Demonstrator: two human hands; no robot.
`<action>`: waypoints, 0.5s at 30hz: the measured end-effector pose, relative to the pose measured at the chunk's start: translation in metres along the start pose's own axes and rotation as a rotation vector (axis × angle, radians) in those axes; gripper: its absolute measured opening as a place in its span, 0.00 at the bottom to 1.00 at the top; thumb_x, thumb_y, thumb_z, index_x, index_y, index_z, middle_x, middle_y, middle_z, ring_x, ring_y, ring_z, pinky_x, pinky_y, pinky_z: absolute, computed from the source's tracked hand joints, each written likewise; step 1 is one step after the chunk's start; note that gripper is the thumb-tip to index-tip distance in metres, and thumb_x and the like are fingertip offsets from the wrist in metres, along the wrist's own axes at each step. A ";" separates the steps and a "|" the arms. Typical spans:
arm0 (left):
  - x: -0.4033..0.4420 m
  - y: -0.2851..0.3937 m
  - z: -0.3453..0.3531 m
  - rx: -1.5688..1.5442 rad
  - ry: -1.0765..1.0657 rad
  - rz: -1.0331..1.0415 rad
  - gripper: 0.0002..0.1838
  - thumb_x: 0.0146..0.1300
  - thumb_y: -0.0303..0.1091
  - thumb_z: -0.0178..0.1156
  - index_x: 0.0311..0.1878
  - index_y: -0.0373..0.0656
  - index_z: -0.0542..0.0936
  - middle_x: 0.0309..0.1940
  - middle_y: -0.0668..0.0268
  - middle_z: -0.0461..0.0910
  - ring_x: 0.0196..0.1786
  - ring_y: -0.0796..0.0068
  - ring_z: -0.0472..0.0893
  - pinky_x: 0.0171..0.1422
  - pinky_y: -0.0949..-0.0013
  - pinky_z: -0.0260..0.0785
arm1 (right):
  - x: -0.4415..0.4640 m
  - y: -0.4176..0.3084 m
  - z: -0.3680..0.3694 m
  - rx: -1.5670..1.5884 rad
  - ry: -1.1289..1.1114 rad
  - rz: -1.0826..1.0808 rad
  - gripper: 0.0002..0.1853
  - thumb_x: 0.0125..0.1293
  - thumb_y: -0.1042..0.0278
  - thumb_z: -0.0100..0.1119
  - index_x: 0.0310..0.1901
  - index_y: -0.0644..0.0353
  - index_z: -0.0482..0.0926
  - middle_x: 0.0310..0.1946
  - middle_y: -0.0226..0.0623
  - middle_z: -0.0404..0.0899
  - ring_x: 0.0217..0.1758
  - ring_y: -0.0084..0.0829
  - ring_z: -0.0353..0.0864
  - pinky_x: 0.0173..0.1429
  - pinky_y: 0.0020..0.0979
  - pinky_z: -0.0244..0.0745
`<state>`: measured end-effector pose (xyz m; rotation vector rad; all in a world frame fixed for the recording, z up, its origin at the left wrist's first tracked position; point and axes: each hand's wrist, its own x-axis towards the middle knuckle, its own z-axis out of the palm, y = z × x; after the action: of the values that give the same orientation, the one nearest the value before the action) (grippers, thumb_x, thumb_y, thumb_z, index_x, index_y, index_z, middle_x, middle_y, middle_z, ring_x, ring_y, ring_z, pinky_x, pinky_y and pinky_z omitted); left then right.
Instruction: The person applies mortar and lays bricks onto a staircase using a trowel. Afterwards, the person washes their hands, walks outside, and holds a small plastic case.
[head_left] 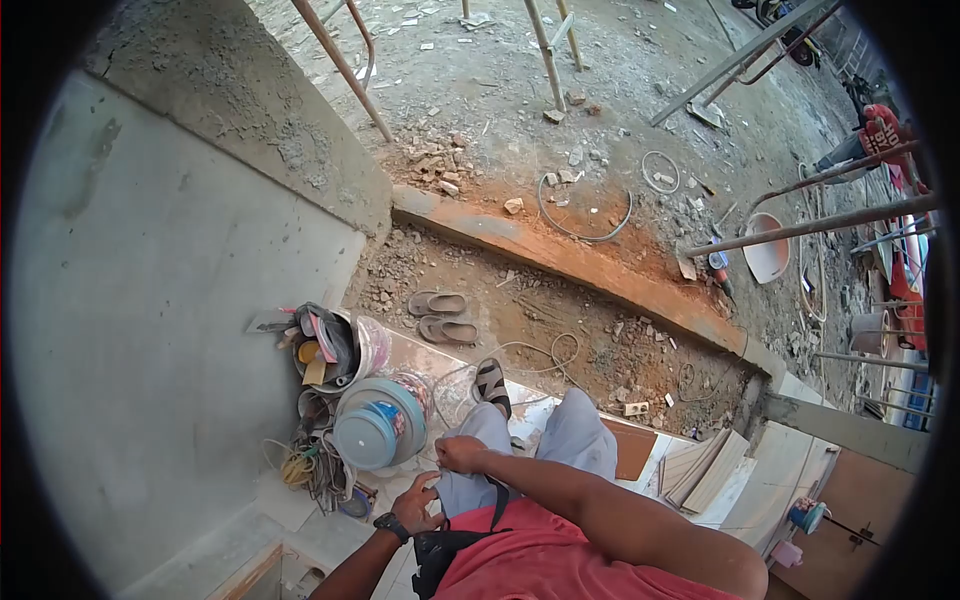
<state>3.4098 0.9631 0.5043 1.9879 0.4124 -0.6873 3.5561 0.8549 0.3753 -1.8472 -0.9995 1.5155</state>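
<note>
My left hand (414, 504), with a dark watch on its wrist, is at the side of my grey trousers (466, 492), its fingers apart and touching the cloth. Across my lap reaches my right arm, and my right hand (460, 455) is closed against the trouser leg; what its fingers grip, if anything, is hidden. A black bag (440, 556) with a strap lies against my red shirt. Just beyond my hands stand stacked paint buckets (366, 438) with a blue-grey container on top.
A tool-filled bucket (345, 352) and a bundle of cables (325, 472) stand by the wall. Sandals (446, 330) lie on the dirt before a concrete curb (600, 268). Long tiles (705, 468) lie at right. Scaffold poles (815, 225), a basin (767, 250) and a person (880, 135) are farther off.
</note>
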 end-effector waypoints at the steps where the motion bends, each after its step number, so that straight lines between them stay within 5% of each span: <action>1: 0.016 0.002 -0.014 0.010 -0.003 0.002 0.18 0.44 0.41 0.70 0.38 0.43 0.84 0.63 0.60 0.69 0.36 0.64 0.83 0.41 0.62 0.77 | 0.006 -0.003 -0.021 -0.008 -0.004 0.044 0.14 0.60 0.54 0.61 0.38 0.57 0.76 0.35 0.47 0.82 0.42 0.51 0.81 0.44 0.47 0.73; 5: 0.097 -0.005 -0.040 -0.002 0.098 0.131 0.16 0.45 0.40 0.68 0.36 0.42 0.85 0.58 0.58 0.76 0.38 0.60 0.85 0.45 0.62 0.77 | 0.053 0.015 -0.089 0.002 -0.057 0.104 0.15 0.61 0.54 0.60 0.40 0.57 0.77 0.37 0.48 0.82 0.45 0.49 0.82 0.46 0.45 0.74; 8: 0.168 0.007 -0.073 0.129 0.105 -0.051 0.13 0.49 0.39 0.66 0.34 0.40 0.85 0.53 0.57 0.81 0.42 0.60 0.85 0.47 0.63 0.77 | 0.094 0.044 -0.159 0.019 -0.020 0.072 0.15 0.61 0.53 0.60 0.39 0.56 0.77 0.37 0.47 0.82 0.45 0.47 0.81 0.46 0.45 0.74; 10: 0.226 0.017 -0.086 -0.107 0.084 -0.306 0.12 0.54 0.38 0.63 0.35 0.39 0.86 0.48 0.54 0.83 0.46 0.58 0.84 0.51 0.63 0.76 | 0.117 0.074 -0.207 0.018 -0.029 0.056 0.14 0.61 0.53 0.59 0.39 0.56 0.77 0.37 0.47 0.82 0.44 0.48 0.81 0.46 0.46 0.74; 13: 0.319 -0.014 -0.083 -0.035 0.206 -0.040 0.12 0.57 0.38 0.62 0.39 0.41 0.86 0.49 0.54 0.83 0.47 0.57 0.84 0.54 0.63 0.75 | 0.168 0.087 -0.299 0.016 0.075 -0.068 0.14 0.61 0.52 0.60 0.38 0.54 0.77 0.33 0.44 0.82 0.42 0.47 0.82 0.44 0.45 0.73; 15: 0.347 0.032 -0.120 -0.120 0.240 -0.079 0.14 0.55 0.40 0.65 0.41 0.42 0.87 0.48 0.54 0.83 0.48 0.58 0.84 0.54 0.64 0.75 | 0.168 0.072 -0.377 -0.131 0.051 -0.082 0.13 0.59 0.52 0.61 0.36 0.52 0.77 0.30 0.40 0.82 0.40 0.45 0.83 0.41 0.46 0.72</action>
<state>3.7346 1.0546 0.3567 1.9539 0.6634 -0.4611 3.9537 0.9673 0.3048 -1.8999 -1.1600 1.3776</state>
